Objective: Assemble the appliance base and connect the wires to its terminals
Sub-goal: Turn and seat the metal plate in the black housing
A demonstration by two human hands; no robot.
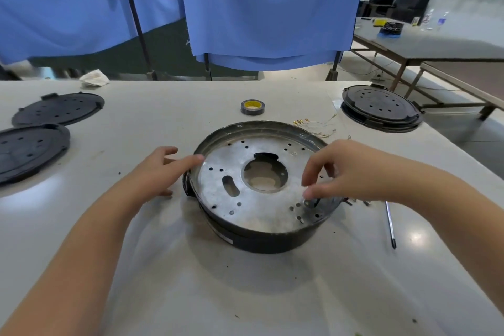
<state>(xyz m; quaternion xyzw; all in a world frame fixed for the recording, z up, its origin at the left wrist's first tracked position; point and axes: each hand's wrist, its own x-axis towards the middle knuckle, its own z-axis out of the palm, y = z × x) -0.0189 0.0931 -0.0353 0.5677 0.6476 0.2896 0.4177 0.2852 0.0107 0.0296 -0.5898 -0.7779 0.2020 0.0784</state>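
Left grip open against base rim

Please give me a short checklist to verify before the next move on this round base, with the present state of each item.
1. Round black appliance base with grey metal plate rests flat on the white table: ok.
2. Left hand steadies the rim: ok, fingers touch it.
3. Right hand holds a screw: cannot tell, fingertips blurred.
4. Thin wires with brass terminals connected: not ok, lying loose behind the base.
5. Slim screwdriver within reach: ok.
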